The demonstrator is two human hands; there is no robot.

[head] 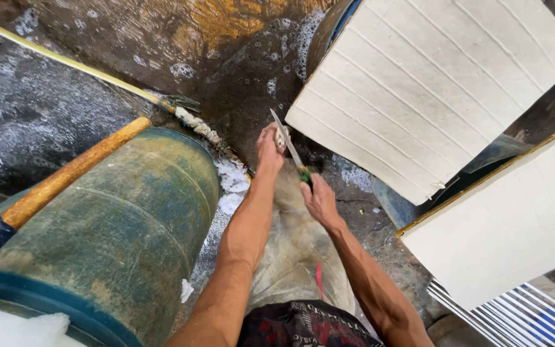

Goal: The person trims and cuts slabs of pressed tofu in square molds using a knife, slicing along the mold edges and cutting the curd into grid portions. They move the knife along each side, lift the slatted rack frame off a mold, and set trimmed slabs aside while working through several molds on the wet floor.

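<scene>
Two white scored slabs, one [431, 90] above the other [509, 225], flank one green drum [117, 238] on the wet floor [46, 115]. Right hand [319, 200] clamps one knife [288, 144] by its green handle; left hand [268, 148] pinches a pale sack's neck [282, 136] against the blade.

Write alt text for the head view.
A right hand holds a knife against a small pale piece pinched in the left hand, above a wet, foamy floor. A green drum lies left; white blocks stand right.
</scene>
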